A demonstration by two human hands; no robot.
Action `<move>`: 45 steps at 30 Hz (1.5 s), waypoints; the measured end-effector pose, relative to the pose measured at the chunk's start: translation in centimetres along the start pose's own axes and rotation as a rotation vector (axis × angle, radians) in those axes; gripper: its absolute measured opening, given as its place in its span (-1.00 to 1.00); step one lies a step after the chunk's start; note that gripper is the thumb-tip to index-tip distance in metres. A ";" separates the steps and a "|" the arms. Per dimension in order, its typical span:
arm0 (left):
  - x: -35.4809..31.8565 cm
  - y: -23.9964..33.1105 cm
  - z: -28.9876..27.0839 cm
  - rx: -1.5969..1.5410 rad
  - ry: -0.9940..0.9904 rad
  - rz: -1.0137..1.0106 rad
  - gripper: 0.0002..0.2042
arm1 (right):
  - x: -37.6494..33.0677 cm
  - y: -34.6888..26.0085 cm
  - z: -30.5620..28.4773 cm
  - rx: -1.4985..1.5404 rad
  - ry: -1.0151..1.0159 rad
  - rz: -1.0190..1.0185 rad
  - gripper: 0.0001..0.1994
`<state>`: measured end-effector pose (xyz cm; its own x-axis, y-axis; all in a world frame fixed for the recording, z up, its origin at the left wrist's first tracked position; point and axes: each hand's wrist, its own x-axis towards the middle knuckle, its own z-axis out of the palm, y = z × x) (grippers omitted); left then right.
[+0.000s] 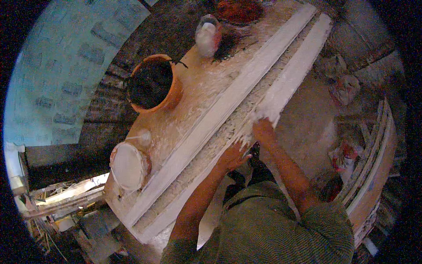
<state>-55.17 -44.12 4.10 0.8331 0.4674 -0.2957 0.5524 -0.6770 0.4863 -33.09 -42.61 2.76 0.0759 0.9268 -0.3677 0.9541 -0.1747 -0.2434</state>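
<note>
Left hand: the left hand (231, 157) rests on the near edge of the moulding (228, 114), fingers spread and smeared with white plaster; its grip closes on nothing.
Right hand: the right hand (263, 128) presses against the near strip of the moulding just right of the left hand; fingers curl onto the white edge, but whether they pinch it I cannot tell.
Moulding: a long white plaster cast of stepped strips, lying diagonally along the table (193, 88) from near left to far right; a rough, fibrous band runs down its middle.
Table: plaster-spattered, carrying the moulding on its right side and the vessels on its left.
Pot: an orange pot (151, 83) with a dark inside stands at the table's left edge, apart from the moulding.
Bucket: a small bucket (128, 166) full of white plaster stands near left, just beside the moulding's near end.
Fibre: a dark tuft of fibre (228, 44) lies at the far end of the table, next to a pale plaster-coated lump (207, 35).
Right side: curved casts (378, 163) are stacked on edge, well apart from the hands.
</note>
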 end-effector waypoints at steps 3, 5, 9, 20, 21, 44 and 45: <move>-0.9 -0.1 0.6 -0.067 0.051 0.105 -0.29 | 1.8 3.8 -0.2 -0.201 0.242 0.184 -0.64; -2.6 -0.6 1.3 -0.060 0.047 0.142 -0.30 | 2.4 5.4 0.0 0.144 0.426 0.437 -0.60; -7.6 -1.8 2.7 0.010 -0.107 0.087 -0.31 | 1.7 5.3 1.1 0.006 0.405 0.205 -0.51; -10.5 -1.6 2.0 0.005 0.062 -0.094 -0.28 | -8.1 -7.6 2.2 0.067 -0.045 0.007 -0.43; -9.4 -1.8 1.8 0.076 0.047 -0.052 -0.28 | -6.8 -6.7 1.7 0.090 0.094 0.010 -0.42; 8.4 1.6 1.3 -0.028 0.084 0.044 -0.33 | 2.2 14.8 7.9 -0.031 0.407 0.105 -0.50; 6.1 1.2 1.5 -0.006 0.108 0.067 -0.34 | 2.0 13.0 7.0 -0.079 0.329 0.106 -0.49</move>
<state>-49.37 -42.91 1.58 0.8604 0.4797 -0.1721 0.4948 -0.7055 0.5074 -22.61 -45.38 -7.40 0.2524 0.9647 -0.0747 0.9545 -0.2609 -0.1444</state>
